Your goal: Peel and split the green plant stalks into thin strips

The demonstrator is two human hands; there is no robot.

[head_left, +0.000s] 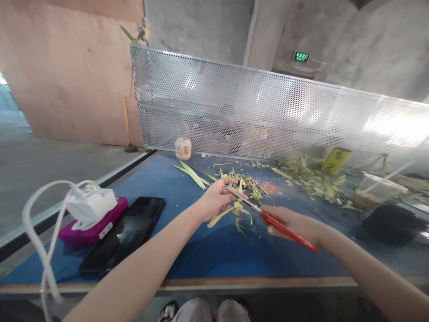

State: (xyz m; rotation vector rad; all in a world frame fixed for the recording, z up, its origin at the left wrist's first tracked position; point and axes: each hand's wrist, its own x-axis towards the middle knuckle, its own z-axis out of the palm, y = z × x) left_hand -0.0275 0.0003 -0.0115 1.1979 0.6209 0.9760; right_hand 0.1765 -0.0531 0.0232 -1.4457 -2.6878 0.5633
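Note:
My left hand (pixel 219 197) is closed, its fingers pinching a light-green plant stem (pixel 237 207) with strips of leaf hanging below. In my right hand (pixel 291 221) is a pair of red-handled scissors (pixel 291 232). Their narrow metal blades point up and left, reaching across the stem to the left fingers; whether they touch it, I cannot tell. Just behind the hands lies a heap of green plant trimmings (pixel 246 181) on the blue tabletop (pixel 208 259). Two long, pale-green leaves (pixel 192 173) rest beyond my left hand.
At the left are a black phone (pixel 129 232), a magenta box (pixel 94 223) and a white charger (pixel 92 205) with cables. A jar (pixel 183 148) stands by the perforated metal screen (pixel 214 103). On the right are leaf scraps (pixel 308 179), a yellow-green box (pixel 336 160) and a clear cup (pixel 382 188).

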